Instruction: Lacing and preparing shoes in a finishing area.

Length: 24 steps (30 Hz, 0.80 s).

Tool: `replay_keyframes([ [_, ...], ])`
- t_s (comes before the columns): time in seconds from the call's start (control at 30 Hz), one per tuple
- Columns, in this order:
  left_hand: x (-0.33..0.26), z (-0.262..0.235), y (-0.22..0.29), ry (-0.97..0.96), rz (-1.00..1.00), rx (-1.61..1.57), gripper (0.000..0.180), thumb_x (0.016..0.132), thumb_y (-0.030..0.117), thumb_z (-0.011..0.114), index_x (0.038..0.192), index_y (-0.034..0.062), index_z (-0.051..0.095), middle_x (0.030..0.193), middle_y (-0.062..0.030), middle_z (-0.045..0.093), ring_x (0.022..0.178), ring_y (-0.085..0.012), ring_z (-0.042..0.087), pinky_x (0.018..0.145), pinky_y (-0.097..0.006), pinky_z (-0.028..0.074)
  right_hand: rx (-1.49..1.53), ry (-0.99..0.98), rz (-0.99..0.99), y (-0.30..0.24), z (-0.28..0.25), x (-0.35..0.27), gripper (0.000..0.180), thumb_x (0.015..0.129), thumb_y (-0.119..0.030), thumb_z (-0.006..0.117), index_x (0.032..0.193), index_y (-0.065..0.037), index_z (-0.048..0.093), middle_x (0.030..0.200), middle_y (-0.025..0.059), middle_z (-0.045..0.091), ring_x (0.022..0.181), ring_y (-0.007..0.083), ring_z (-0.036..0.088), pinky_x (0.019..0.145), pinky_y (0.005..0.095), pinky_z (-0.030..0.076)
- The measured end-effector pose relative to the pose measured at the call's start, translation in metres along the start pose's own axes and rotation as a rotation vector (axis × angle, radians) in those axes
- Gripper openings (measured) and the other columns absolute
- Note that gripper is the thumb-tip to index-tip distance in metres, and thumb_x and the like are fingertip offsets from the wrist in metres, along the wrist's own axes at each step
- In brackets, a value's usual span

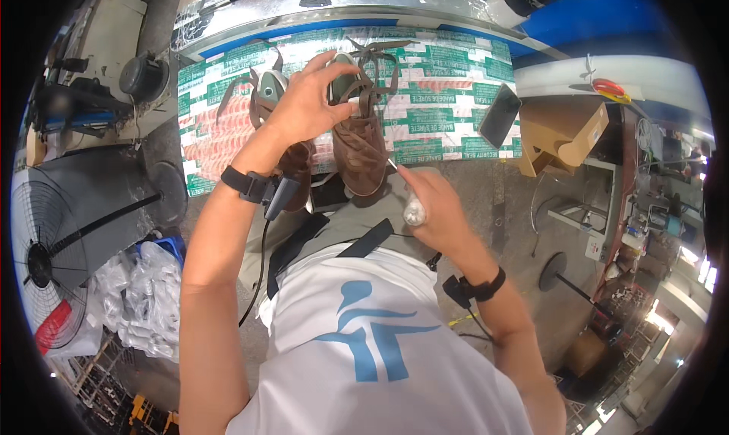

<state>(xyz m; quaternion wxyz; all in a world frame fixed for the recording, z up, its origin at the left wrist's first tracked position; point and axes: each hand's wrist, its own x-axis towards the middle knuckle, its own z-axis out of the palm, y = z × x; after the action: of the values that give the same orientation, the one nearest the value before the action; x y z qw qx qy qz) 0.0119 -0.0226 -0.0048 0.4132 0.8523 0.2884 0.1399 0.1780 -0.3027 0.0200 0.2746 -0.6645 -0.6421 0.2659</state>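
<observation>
Two brown lace-up shoes lie side by side, toes toward me. My left hand (315, 99) grips the collar and tongue area of the right-hand brown shoe (358, 152), whose laces (373, 59) hang loose. The left-hand brown shoe (296, 161) is partly hidden behind my left hand and wrist. In my right hand (437, 207), just to the right of the gripped shoe's toe, is a thin tool (415, 211) with a whitish wrapped handle. Its slim pale tip points toward that shoe. The exact kind of tool I cannot make out.
The worktop (448, 120) is covered in green, white and red printed tape. A black phone (499, 116) lies at its right end, beside an open cardboard box (566, 140). Left stands a large fan (45, 260), near clear plastic bags (140, 298). Scissors with orange handles (610, 89) lie far right.
</observation>
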Motion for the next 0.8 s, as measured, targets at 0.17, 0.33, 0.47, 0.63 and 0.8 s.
replay_keyframes([
  [0.17,-0.003,0.0,0.002,0.004,-0.028,-0.044,0.062,0.088,0.011,0.086,0.147,0.0165,0.069,0.173,-0.0275,0.04,0.16,-0.0442,0.043,0.124,-0.05,0.045,-0.033,0.202,0.01,0.004,0.01,0.039,0.074,0.075,0.004,0.078,0.147,0.0,0.061,0.117,0.0186,0.068,0.111,0.0426,0.066,0.095,0.0504,0.052],
  [0.33,-0.002,0.006,-0.002,0.006,-0.025,0.0,0.062,0.089,0.01,0.086,0.148,0.0163,0.069,0.174,-0.0289,0.039,0.162,-0.044,0.04,0.125,-0.05,0.044,-0.033,0.222,-0.041,0.02,0.023,0.046,0.074,0.075,0.003,0.08,0.146,0.0,0.061,0.117,0.017,0.068,0.109,0.0408,0.066,0.094,0.0499,0.052],
  [0.47,-0.003,0.01,0.002,0.045,-0.013,0.008,0.061,0.089,0.013,0.086,0.147,0.0158,0.069,0.173,-0.0297,0.04,0.161,-0.0458,0.041,0.124,-0.049,0.045,-0.115,0.164,-0.054,0.025,0.012,0.039,0.074,0.075,0.003,0.08,0.147,-0.002,0.061,0.118,0.0166,0.068,0.111,0.0405,0.065,0.096,0.0497,0.051],
  [0.63,-0.005,0.009,-0.001,0.061,-0.003,0.062,0.06,0.087,0.015,0.086,0.145,0.0159,0.07,0.173,-0.03,0.041,0.159,-0.0476,0.043,0.123,-0.049,0.045,-0.285,0.002,-0.107,0.005,-0.009,0.029,0.082,0.068,0.004,0.083,0.147,0.003,0.061,0.118,0.0176,0.067,0.113,0.0399,0.064,0.099,0.05,0.049],
  [0.8,-0.001,0.012,0.003,0.088,0.031,0.056,0.06,0.086,0.016,0.084,0.144,0.0159,0.071,0.171,-0.0307,0.043,0.159,-0.047,0.043,0.126,-0.051,0.041,-0.202,0.085,-0.108,-0.008,-0.008,-0.008,0.088,0.064,0.005,0.083,0.15,0.004,0.061,0.117,0.0164,0.067,0.111,0.0382,0.064,0.101,0.0494,0.049],
])
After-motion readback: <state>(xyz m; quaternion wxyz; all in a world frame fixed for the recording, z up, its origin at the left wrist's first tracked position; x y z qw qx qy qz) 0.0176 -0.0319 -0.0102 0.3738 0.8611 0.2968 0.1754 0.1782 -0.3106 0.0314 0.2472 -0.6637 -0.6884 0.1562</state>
